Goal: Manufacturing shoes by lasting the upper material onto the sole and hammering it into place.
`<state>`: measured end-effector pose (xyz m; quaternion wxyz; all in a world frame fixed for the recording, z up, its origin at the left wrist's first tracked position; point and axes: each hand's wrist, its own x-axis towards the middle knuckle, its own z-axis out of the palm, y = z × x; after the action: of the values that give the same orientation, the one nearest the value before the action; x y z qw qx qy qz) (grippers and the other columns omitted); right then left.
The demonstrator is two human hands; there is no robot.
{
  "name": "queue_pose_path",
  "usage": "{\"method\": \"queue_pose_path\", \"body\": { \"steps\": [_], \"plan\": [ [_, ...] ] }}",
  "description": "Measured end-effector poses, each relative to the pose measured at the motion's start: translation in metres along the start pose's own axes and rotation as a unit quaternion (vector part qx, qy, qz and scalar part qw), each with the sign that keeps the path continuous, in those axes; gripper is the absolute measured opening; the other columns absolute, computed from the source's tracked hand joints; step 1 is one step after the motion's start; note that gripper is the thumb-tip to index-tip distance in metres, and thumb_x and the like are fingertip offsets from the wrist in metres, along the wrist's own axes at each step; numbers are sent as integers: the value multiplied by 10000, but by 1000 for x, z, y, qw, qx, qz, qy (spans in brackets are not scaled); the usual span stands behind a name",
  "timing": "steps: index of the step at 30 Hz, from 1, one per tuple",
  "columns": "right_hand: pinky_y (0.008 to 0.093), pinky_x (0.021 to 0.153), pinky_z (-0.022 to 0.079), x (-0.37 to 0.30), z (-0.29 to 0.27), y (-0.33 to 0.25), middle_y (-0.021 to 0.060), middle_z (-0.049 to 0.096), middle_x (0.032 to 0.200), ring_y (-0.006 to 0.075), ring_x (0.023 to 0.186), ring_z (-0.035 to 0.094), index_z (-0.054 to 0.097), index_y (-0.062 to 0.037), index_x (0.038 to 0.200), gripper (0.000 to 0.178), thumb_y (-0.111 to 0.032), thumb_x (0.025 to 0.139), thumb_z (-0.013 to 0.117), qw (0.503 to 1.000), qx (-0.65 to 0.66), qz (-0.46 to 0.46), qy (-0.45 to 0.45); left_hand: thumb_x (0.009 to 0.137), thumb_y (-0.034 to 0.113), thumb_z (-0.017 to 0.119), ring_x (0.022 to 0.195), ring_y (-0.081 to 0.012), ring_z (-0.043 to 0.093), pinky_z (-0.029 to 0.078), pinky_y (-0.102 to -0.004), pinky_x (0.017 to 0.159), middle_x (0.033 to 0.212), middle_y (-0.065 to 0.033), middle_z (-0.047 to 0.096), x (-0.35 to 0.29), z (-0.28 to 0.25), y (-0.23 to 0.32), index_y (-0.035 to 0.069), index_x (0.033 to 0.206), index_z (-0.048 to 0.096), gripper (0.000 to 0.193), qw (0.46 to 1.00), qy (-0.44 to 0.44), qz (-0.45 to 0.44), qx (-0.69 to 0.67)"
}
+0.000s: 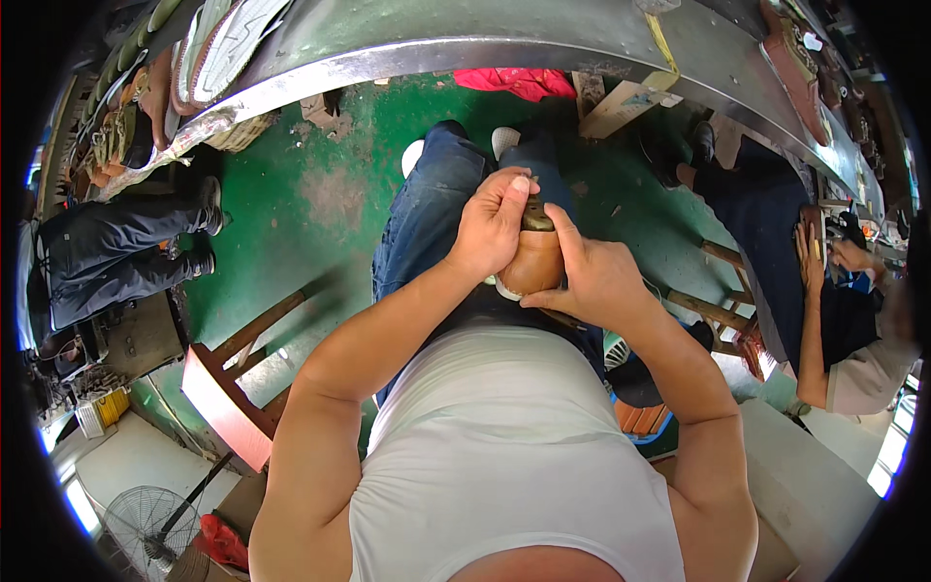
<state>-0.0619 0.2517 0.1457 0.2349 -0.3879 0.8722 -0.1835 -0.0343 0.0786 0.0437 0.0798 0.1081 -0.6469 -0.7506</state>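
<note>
Above my lap I hold a tan leather shoe (534, 264), its rounded end toward me. A pale strip runs along its lower edge, and a dark olive piece, perhaps the top of a last, shows in its opening. My left hand (493, 223) is closed round its left and far side, the thumb pressing near the top. My right hand (599, 279) grips the right side, forefinger by the olive piece and thumb at the lower edge. The far end of the shoe is hidden by my fingers.
A metal-edged bench (407, 60) curves across the front, with several shoes (208, 58) at its left. Co-workers sit at both sides, one person's hand (810, 254) at the right. A wooden stool (233, 398), a fan (150, 524) and a blue basket (652, 427) stand around me.
</note>
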Motion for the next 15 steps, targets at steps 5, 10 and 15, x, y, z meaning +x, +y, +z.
{"method": "queue_pose_path", "body": {
  "steps": [5, 10, 15],
  "plan": [
    [389, 835, 571, 17, 4, 9, 201, 578, 1260, 352, 1089, 633, 435, 16, 1361, 951, -352, 612, 891, 961, -23, -182, 206, 992, 163, 526, 1036, -319, 624, 486, -399, 916, 1165, -181, 633, 6, -7, 14, 76, 1158, 635, 217, 947, 54, 131, 287],
    [394, 862, 564, 26, 9, 6, 189, 570, 1273, 353, 1134, 609, 461, 12, 1301, 862, -233, 590, 883, 967, 2, -170, 187, 976, 124, 515, 964, -330, 659, 507, -385, 874, 1023, -165, 690, 30, -29, 67, 20, 1225, 589, 280, 906, -136, -45, 397],
    [398, 850, 567, 30, 7, 1, 175, 560, 1298, 342, 1098, 630, 459, 8, 1296, 831, -197, 596, 855, 971, 13, -158, 181, 960, 186, 580, 652, -90, 508, 461, -242, 571, 825, -53, 603, 127, -130, 34, 30, 1254, 561, 333, 883, -280, -296, -234]
  ]
}}
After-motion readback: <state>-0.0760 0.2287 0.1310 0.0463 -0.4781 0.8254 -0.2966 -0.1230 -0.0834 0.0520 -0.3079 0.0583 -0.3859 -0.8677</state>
